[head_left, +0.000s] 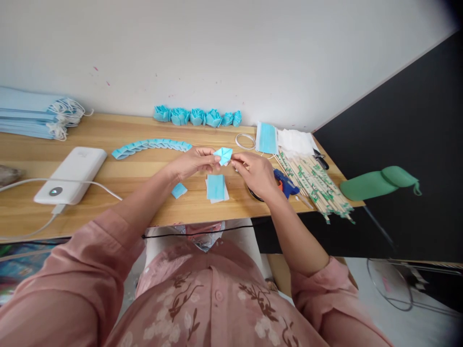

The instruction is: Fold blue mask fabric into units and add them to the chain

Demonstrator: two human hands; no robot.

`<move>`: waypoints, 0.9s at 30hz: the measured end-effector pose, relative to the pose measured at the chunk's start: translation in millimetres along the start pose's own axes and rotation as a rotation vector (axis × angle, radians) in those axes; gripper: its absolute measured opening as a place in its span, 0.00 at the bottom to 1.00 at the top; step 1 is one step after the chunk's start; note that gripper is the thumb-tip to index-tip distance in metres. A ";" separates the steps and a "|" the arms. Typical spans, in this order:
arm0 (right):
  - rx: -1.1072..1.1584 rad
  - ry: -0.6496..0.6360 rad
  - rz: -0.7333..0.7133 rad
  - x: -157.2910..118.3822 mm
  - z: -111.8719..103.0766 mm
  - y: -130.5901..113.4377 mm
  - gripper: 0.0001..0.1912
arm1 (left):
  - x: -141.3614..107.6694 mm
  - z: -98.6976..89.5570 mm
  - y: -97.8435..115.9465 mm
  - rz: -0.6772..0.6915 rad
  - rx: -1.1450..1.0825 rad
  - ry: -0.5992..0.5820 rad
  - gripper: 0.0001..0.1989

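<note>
Between both hands, above the table, is a small folded piece of light-blue mask fabric with crease lines meeting near its middle. My left hand pinches its left edge between thumb and fingers. My right hand grips the lower right edge with its fingertips. Below them lies a short stack of cut blue and white rectangles. A small blue folded square rests to the left of the stack. Behind my left hand, a curved row of overlapping folded blue pieces lies on the wood.
Blue flowers line the wall. Face masks and a white power bank with its cable are left. A glue gun, wrapped chopsticks, a mask, a white roll of wire and a green bottle are right.
</note>
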State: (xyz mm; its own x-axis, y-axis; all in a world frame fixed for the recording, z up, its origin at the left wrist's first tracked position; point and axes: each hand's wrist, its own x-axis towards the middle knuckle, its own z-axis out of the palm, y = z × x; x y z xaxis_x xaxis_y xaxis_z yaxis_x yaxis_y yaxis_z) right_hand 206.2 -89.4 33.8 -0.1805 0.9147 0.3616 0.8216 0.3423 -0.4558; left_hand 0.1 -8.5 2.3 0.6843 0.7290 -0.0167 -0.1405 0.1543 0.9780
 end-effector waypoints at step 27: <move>0.848 0.366 0.210 33.9 50.6 -29.0 0.10 | 2.1 9.8 2.8 0.404 0.207 0.549 0.19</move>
State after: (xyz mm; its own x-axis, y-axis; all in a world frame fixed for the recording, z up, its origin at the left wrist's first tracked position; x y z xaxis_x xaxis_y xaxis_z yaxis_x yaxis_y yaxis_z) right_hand 149.0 -57.4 18.1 0.2259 0.9002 0.3722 0.1254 0.3520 -0.9275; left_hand 8.2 -13.0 7.0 0.1406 0.9416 0.3061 -0.1305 -0.2889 0.9484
